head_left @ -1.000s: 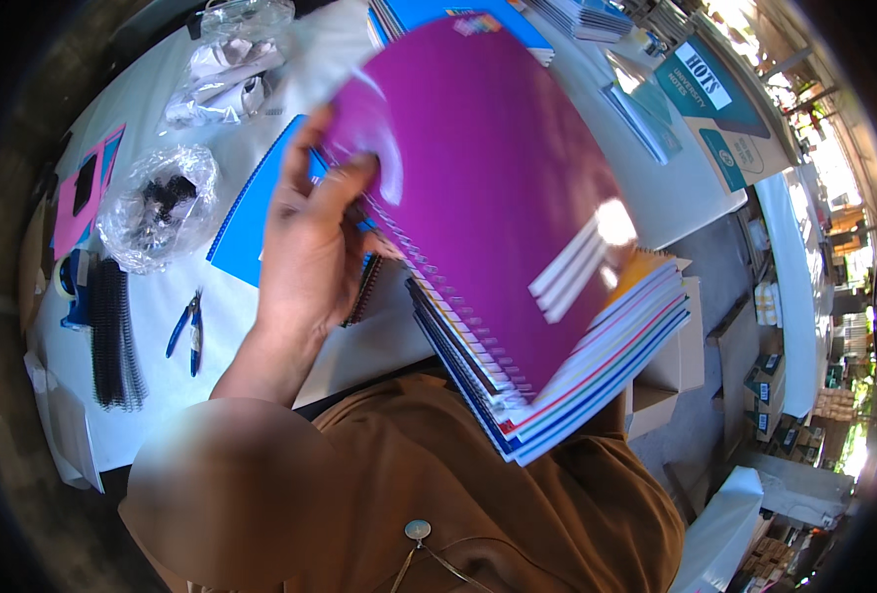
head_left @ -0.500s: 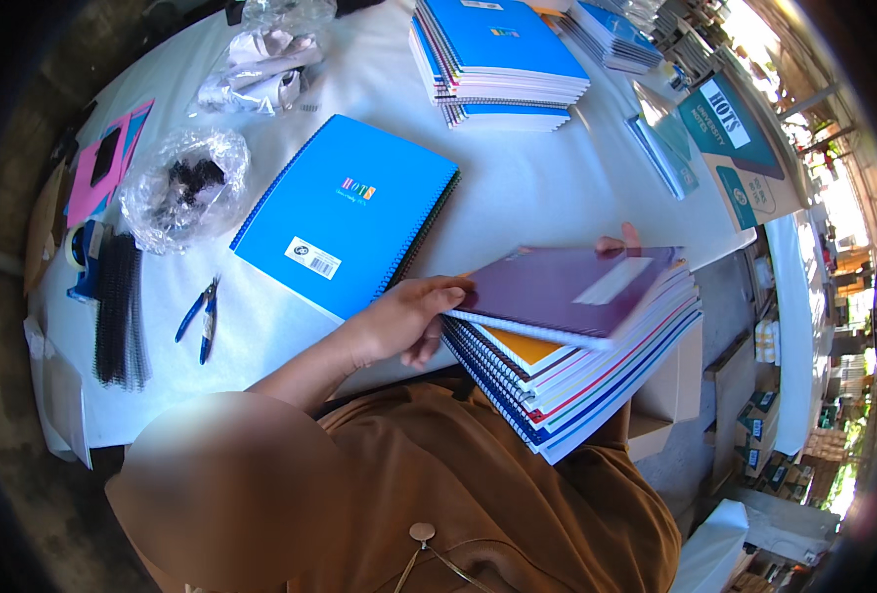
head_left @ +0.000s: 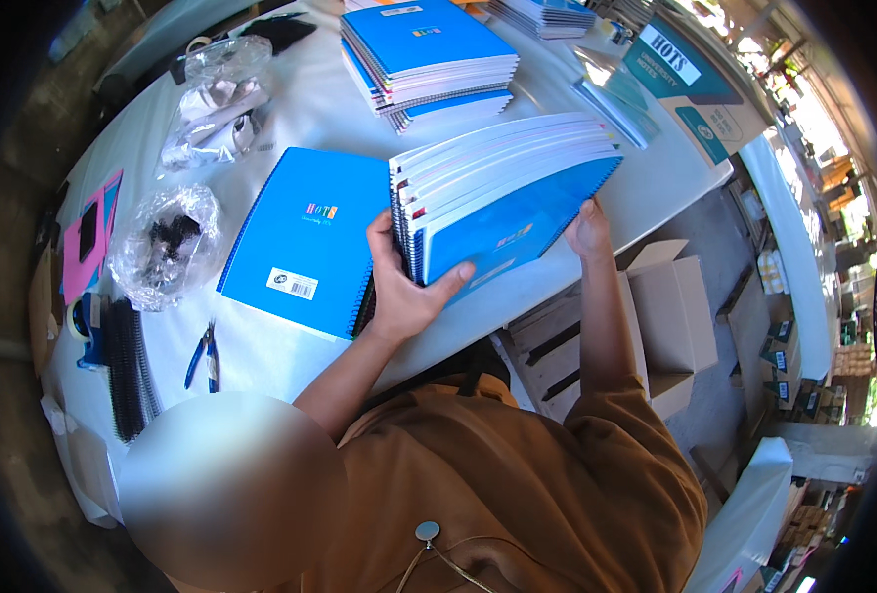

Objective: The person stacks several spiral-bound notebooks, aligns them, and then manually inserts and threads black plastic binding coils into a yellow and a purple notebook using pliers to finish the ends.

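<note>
Both my hands hold a thick stack of spiral notebooks [head_left: 527, 212] upright above the table's front edge. A blue cover faces me, and the white page edges show along the top. My left hand [head_left: 406, 287] grips its left end, with the thumb on the blue cover and fingers wrapped round the coils. At the right end, my right hand [head_left: 589, 232] clasps the lower corner; some of its fingers are hidden behind the stack. Just left of it, a blue spiral notebook [head_left: 300, 242] lies flat, with dark coils along its right side.
Blue-handled cutters [head_left: 204, 358], black plastic coils [head_left: 132, 371], a tape dispenser [head_left: 90, 334] and a clear bag of black scraps [head_left: 167, 247] lie left. More notebooks [head_left: 429, 44] are piled at the back. An open carton [head_left: 681, 316] stands right, below the table edge.
The stack has risen from my lap and turned, so a blue cover faces me instead of a purple one on top. My right hand has come into fuller view.
</note>
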Demonstrator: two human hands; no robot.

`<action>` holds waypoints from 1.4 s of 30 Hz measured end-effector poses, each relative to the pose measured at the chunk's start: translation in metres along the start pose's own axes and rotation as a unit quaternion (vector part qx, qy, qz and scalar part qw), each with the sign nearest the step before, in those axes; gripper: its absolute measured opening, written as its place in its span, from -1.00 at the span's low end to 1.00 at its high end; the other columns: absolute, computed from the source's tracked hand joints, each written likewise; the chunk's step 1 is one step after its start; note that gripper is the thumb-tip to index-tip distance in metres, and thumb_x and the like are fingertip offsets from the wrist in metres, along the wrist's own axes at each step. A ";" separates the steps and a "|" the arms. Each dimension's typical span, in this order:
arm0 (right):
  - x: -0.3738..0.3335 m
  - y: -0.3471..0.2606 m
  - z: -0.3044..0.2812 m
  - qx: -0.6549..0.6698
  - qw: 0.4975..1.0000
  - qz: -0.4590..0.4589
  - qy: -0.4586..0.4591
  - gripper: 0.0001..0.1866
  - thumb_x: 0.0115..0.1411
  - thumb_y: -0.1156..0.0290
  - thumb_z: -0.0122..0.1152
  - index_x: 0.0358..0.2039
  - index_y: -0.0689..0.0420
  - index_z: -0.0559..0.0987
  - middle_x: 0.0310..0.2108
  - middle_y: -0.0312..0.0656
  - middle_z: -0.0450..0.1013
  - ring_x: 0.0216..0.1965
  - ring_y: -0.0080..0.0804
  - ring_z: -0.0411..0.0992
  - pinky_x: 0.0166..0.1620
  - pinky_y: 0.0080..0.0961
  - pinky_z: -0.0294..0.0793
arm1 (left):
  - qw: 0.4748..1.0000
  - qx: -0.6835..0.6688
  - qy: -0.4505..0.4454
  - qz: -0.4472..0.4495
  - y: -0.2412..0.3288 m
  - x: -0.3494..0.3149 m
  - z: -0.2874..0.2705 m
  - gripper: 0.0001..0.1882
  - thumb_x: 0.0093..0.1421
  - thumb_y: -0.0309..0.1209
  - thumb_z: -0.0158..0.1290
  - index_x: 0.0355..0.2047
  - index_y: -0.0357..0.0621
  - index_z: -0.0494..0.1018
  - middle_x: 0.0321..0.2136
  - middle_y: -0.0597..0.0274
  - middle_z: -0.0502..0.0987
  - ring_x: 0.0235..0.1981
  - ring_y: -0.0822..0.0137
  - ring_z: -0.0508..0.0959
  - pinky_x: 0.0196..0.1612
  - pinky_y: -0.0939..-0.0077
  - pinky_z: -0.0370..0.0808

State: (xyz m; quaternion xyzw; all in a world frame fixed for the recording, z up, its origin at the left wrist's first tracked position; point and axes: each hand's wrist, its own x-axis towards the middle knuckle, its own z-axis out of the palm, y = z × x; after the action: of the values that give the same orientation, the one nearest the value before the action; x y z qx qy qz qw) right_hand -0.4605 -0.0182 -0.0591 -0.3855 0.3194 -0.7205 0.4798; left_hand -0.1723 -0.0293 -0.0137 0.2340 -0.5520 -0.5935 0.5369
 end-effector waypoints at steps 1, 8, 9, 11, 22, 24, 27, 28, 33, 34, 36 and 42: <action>-0.004 0.002 -0.004 -0.001 1.000 -0.005 0.004 -0.16 -0.10 0.33 0.30 0.17 0.21 0.12 0.06 -0.19 0.24 0.07 -0.32 0.22 0.13 -0.35 0.20 | 0.998 0.046 0.002 0.052 -0.008 -0.005 -0.002 -0.04 -0.21 -0.36 0.36 0.07 -0.31 -0.06 -0.07 -0.02 0.20 0.01 0.22 0.27 0.08 0.35 0.23; -0.021 0.014 0.007 -0.077 0.997 -0.018 0.000 -0.04 -0.17 0.05 0.39 0.16 0.20 0.14 0.07 -0.17 0.24 0.09 -0.33 0.22 0.11 -0.36 0.22 | 0.985 0.134 0.078 0.072 -0.028 -0.028 0.008 -0.07 -0.24 -0.37 0.38 0.03 -0.31 0.00 -0.08 0.01 0.23 -0.01 0.24 0.29 0.05 0.35 0.25; -0.025 0.015 0.010 -0.063 0.997 -0.042 0.004 -0.02 -0.19 -0.01 0.41 0.15 0.20 0.16 0.06 -0.17 0.25 0.09 -0.34 0.22 0.11 -0.35 0.22 | 0.988 0.120 0.077 0.063 -0.028 -0.032 0.007 -0.06 -0.24 -0.38 0.38 0.04 -0.31 -0.02 -0.07 0.02 0.22 -0.01 0.23 0.29 0.06 0.34 0.24; -0.021 0.016 0.012 -0.035 0.998 -0.043 -0.017 -0.02 -0.18 -0.04 0.40 0.15 0.20 0.17 0.06 -0.18 0.25 0.09 -0.35 0.22 0.11 -0.35 0.22 | 0.992 0.113 0.046 0.041 -0.041 -0.031 -0.004 -0.02 -0.24 -0.39 0.38 0.06 -0.31 -0.07 -0.04 0.02 0.18 0.02 0.23 0.26 0.08 0.33 0.22; -0.062 0.083 -0.050 -0.276 0.961 0.017 -0.003 -0.09 -0.30 0.41 0.44 0.10 0.23 0.20 -0.07 -0.19 0.32 -0.09 -0.40 0.33 -0.06 -0.40 0.38 | 0.962 0.248 -0.035 -0.108 -0.074 -0.043 -0.031 -0.19 -0.21 -0.32 0.36 -0.05 -0.31 0.11 -0.19 -0.02 0.46 -0.11 0.19 0.48 -0.05 0.36 0.39; -0.056 0.062 -0.024 -0.104 0.992 -0.070 0.019 -0.14 -0.36 0.49 0.45 0.04 0.27 0.25 -0.13 -0.20 0.36 -0.11 -0.38 0.34 -0.06 -0.41 0.38 | 0.963 0.257 -0.044 -0.075 -0.044 -0.036 -0.018 -0.25 -0.21 -0.33 0.37 -0.08 -0.33 0.18 -0.20 0.01 0.47 -0.12 0.19 0.48 -0.06 0.36 0.40; -0.061 0.053 -0.031 -0.170 0.978 0.090 0.077 -0.16 -0.39 0.53 0.44 0.01 0.28 0.28 -0.16 -0.22 0.37 -0.10 -0.38 0.35 -0.08 -0.42 0.40 | 0.962 0.256 -0.039 -0.092 -0.062 -0.037 -0.024 -0.32 -0.21 -0.34 0.37 -0.12 -0.37 0.31 -0.22 0.02 0.47 -0.13 0.19 0.48 -0.06 0.33 0.40; -0.062 0.055 -0.033 -0.211 0.960 0.157 0.096 -0.15 -0.41 0.53 0.44 0.00 0.28 0.28 -0.16 -0.22 0.37 -0.11 -0.38 0.35 -0.09 -0.43 0.41 | 0.935 0.341 -0.094 -0.028 -0.072 -0.038 -0.030 -0.30 -0.20 -0.33 0.36 -0.09 -0.35 0.27 -0.22 0.02 0.47 -0.12 0.19 0.48 -0.07 0.33 0.40; -0.054 0.056 -0.041 -0.208 0.975 0.076 0.029 -0.23 -0.39 0.57 0.42 -0.05 0.26 0.33 -0.21 -0.20 0.39 -0.20 -0.42 0.38 -0.20 -0.51 0.45 | 0.941 0.320 -0.107 -0.036 -0.086 -0.040 -0.034 -0.18 -0.17 -0.28 0.35 -0.01 -0.31 0.10 -0.18 -0.04 0.44 -0.12 0.17 0.48 -0.07 0.33 0.42; -0.052 0.057 -0.047 -0.210 0.973 0.087 0.025 -0.21 -0.38 0.58 0.40 -0.02 0.26 0.31 -0.20 -0.20 0.38 -0.18 -0.41 0.38 -0.16 -0.50 0.43 | 0.955 0.275 -0.090 -0.061 -0.078 -0.036 -0.031 -0.16 -0.17 -0.26 0.34 0.00 -0.30 0.08 -0.16 -0.06 0.43 -0.12 0.16 0.48 -0.07 0.33 0.42; -0.054 0.044 -0.024 -0.227 0.968 0.084 0.064 -0.19 -0.33 0.57 0.35 0.04 0.25 0.27 -0.16 -0.14 0.37 -0.15 -0.38 0.37 -0.11 -0.49 0.38 | 0.962 0.243 -0.050 -0.111 -0.045 -0.034 -0.023 -0.11 -0.20 -0.28 0.36 0.03 -0.33 0.05 -0.15 -0.07 0.41 -0.10 0.14 0.46 -0.05 0.34 0.41; -0.046 -0.038 0.058 -0.031 0.977 0.210 -0.026 -0.33 -0.12 0.37 0.20 0.05 0.26 0.26 -0.13 -0.02 0.36 -0.15 -0.27 0.39 -0.14 -0.43 0.42 | 0.965 0.125 -0.104 -0.208 0.046 -0.006 -0.032 -0.04 -0.19 -0.30 0.36 0.11 -0.36 0.00 -0.06 -0.07 0.34 0.03 0.14 0.33 0.08 0.32 0.29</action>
State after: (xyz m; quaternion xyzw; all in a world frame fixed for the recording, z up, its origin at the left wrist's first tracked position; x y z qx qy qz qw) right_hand -0.4161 0.0325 -0.0104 -0.3435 0.4027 -0.5830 0.6164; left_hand -0.1249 -0.0288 0.0173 0.3456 -0.6137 -0.6395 0.3082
